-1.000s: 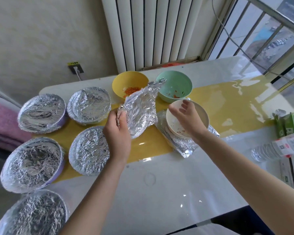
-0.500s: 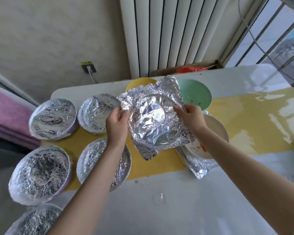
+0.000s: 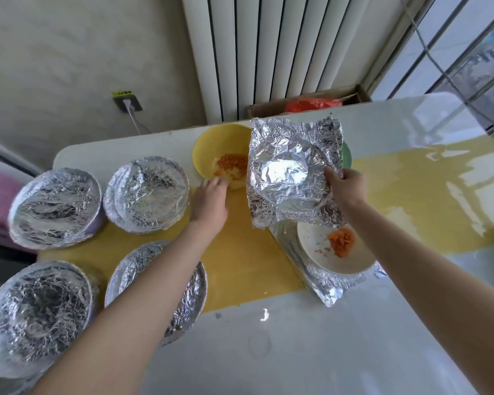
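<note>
White tabletop point(image 3: 325, 352) below; upper centre, the right hand point(image 3: 347, 186) pinched a foil sheet point(image 3: 285, 172) aloft (uncovering, seemingly), while the left hand point(image 3: 211, 201), fingers straight, touched the yellow bowl point(image 3: 211, 143), which likely needed gripping next.

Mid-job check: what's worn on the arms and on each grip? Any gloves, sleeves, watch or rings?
Nothing worn shows. The left grip and right grip are bare hands, with no gloves and no rings visible. No sleeve covers either forearm, and no watch, band or marking shows at the wrists.
</note>
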`<state>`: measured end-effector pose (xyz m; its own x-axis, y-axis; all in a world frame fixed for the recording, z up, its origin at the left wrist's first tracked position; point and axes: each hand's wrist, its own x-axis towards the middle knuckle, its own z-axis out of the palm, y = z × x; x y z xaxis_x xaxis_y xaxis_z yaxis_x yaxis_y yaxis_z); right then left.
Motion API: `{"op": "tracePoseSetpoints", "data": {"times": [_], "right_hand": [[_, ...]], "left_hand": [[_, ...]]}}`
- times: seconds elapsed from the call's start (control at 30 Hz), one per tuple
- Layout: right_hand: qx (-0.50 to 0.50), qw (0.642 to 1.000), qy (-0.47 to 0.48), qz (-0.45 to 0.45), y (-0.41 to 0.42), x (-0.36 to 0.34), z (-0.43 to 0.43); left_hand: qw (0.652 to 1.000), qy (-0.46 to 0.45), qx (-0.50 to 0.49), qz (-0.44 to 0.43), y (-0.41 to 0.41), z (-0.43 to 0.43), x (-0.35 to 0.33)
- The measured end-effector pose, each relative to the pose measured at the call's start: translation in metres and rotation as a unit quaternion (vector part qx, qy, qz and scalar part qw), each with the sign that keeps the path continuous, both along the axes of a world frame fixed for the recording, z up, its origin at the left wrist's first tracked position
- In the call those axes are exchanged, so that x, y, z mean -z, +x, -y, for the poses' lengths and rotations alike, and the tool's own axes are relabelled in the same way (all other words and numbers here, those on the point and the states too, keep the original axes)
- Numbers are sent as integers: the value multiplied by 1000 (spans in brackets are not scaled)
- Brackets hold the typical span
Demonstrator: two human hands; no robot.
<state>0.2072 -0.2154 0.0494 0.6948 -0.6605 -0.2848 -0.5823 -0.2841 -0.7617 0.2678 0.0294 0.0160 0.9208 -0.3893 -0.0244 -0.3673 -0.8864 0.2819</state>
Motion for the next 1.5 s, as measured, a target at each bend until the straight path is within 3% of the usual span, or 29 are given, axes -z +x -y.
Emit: {"op": "tracePoseSetpoints", "data": {"times": [0.2,0.37,0.5,1.23,1.5], "right_hand": [[25,999,40,2,-11,5,6],[49,989,135,17,-21,-1,4],[39,987,154,19,-33,-3,-1],[51,986,153,36,-136,-6,-42],[50,991,124,22,-178,5,-57]], "left_hand": [[998,-31,-27,43,1,9,-5],[998,-24,6,52,-31,6,-4],[996,-8,46,73,-70,-2,-1],[961,-75,211,160,-262,-40,12],[926,-114,313,180,-305,-59,24]]}}
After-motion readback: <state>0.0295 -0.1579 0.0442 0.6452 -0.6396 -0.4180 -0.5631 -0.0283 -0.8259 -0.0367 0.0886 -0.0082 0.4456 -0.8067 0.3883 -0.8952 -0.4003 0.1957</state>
